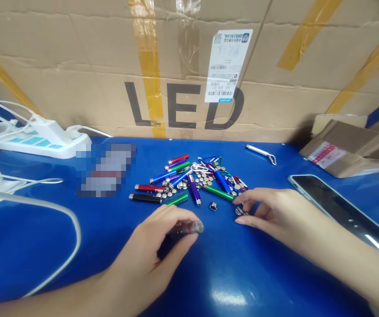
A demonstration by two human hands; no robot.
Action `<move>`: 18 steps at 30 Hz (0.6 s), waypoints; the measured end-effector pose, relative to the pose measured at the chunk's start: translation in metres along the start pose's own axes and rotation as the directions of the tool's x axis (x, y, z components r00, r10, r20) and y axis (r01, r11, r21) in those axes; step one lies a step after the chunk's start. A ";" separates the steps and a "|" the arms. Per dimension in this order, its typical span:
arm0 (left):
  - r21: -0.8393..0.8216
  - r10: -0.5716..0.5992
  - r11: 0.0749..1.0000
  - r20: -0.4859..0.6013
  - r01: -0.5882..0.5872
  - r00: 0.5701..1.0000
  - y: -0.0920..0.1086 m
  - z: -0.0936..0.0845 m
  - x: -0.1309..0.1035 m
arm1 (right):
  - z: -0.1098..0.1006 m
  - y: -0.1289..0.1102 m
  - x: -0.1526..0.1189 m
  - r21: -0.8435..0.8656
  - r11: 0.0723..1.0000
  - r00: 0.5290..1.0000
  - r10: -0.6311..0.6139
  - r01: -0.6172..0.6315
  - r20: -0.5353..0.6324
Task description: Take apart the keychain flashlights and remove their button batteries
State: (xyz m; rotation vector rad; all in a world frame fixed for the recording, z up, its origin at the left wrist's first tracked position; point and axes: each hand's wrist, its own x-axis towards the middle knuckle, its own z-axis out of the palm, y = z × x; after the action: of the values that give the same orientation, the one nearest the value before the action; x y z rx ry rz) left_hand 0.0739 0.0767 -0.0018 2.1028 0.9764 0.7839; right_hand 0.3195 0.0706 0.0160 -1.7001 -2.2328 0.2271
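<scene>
My left hand (158, 240) is closed around a small dark flashlight tube (189, 227); its silvery end pokes out past the thumb and fingertips. At the right edge of the pile, my right hand (265, 207) has thumb and fingers closed about a small shiny metal cap (240, 211), partly hidden by the fingers. Another metal cap (213, 206) lies on the table between the hands. Beyond them spread several coloured flashlight tubes, among them a green one (219, 193), a purple one (194, 190) and a black one (145, 198), with loose button cells (204, 179) and carabiner clips (239, 182).
A phone (344, 211) lies right of my right forearm. Behind it stands an open cardboard box (344, 149), with a silver flashlight (258, 151) nearby. A power strip (44, 143) and white cables (77, 229) occupy the left. A large carton (93, 66) walls off the back.
</scene>
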 end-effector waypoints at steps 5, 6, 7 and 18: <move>0.008 -0.002 1.000 0.013 0.002 1.000 0.000 0.000 0.000 | 0.002 -0.006 0.001 0.100 0.990 0.995 -0.093 0.097 -0.046; 0.009 0.000 1.000 0.013 0.000 1.000 0.000 0.000 0.000 | 0.002 -0.006 0.000 0.083 0.990 0.992 -0.111 0.116 -0.060; 0.010 0.003 1.000 0.013 -0.004 1.000 0.000 0.000 0.000 | 0.003 -0.005 -0.001 0.051 0.991 0.990 -0.118 0.122 -0.073; -0.001 0.030 1.000 0.022 -0.030 0.999 0.000 0.000 0.001 | 0.001 0.010 -0.005 -0.344 0.938 0.986 -0.014 -0.044 -0.165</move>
State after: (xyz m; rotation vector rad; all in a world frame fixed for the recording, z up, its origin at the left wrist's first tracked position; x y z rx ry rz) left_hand 0.0744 0.0773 -0.0016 2.1253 0.9344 0.7743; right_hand 0.3294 0.0687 0.0107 -1.8289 -2.2332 -0.3148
